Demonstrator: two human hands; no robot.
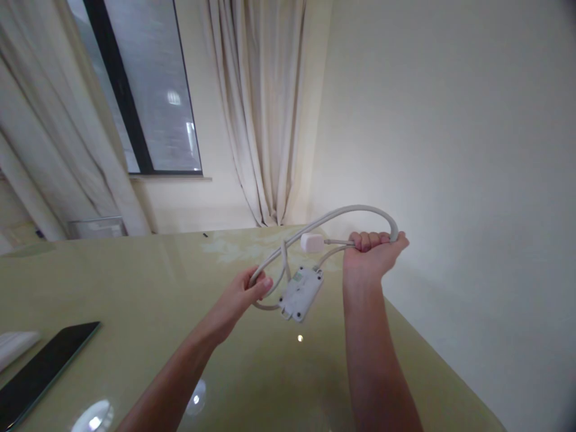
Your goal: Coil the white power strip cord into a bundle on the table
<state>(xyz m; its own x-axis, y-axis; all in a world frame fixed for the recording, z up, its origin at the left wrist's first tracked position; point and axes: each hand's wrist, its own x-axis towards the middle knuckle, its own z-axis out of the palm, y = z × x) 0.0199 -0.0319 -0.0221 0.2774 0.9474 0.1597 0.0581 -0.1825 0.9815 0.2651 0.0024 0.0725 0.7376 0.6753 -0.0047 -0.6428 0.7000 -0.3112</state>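
A looped white cable [355, 208] stretches between both of my hands above the table. My left hand [252, 287] pinches the loops at their left end, thumb on top. My right hand [373, 245] is wrapped round the cable at the right end. From the right fist a short length leads left to a white plug [312, 242]. Between the hands hangs a white power strip [301, 294], tilted, its underside with small dark feet facing me. The cable joins it near its upper end.
The glossy yellow-green table [148, 288] reflects lights. At its left lie a black flat slab like a tablet [45, 372] and a white object [17, 345]. A tiny dark piece [206, 235] is near the far edge. Beyond are curtains [265, 108], a window [153, 84] and a wall [450, 150].
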